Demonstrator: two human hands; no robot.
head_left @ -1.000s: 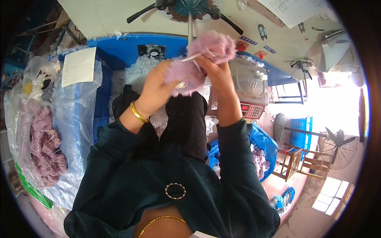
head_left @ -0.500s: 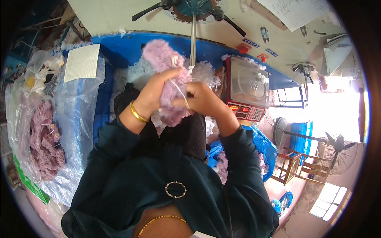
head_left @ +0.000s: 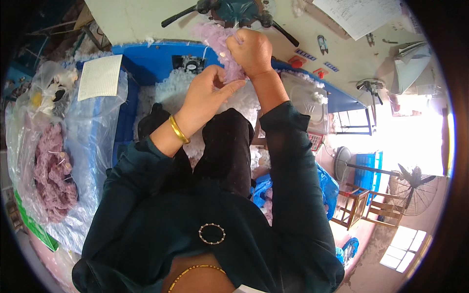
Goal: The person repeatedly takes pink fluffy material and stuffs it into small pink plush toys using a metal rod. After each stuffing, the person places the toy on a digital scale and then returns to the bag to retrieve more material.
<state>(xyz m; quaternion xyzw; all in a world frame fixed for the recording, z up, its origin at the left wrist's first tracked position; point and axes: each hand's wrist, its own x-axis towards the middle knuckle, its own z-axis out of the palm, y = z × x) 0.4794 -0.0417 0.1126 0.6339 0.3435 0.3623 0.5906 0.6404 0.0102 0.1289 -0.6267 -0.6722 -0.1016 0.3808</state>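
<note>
A fluffy mauve plush piece with pale ties hangs in front of the green machine head. My right hand is closed around its upper right side, in line with the machine's metal tube, which is now mostly hidden. Below it, my left hand has thumb and fingers apart, curved beside the lower end of the plush. The thumb reaches under that end; whether it presses on it I cannot tell. White fluffy stuffing lies beneath both hands, in front of the blue panel.
Left, a plastic bag holds more mauve plush, with a paper sheet above. A scale is partly behind my right arm. A blue bag, a stool and a fan stand right. Snips lie on the table.
The plush has gone up from above my lap to the machine head. My right hand moved up with it, closed on its side; my left hand loosened its grip around the middle.
</note>
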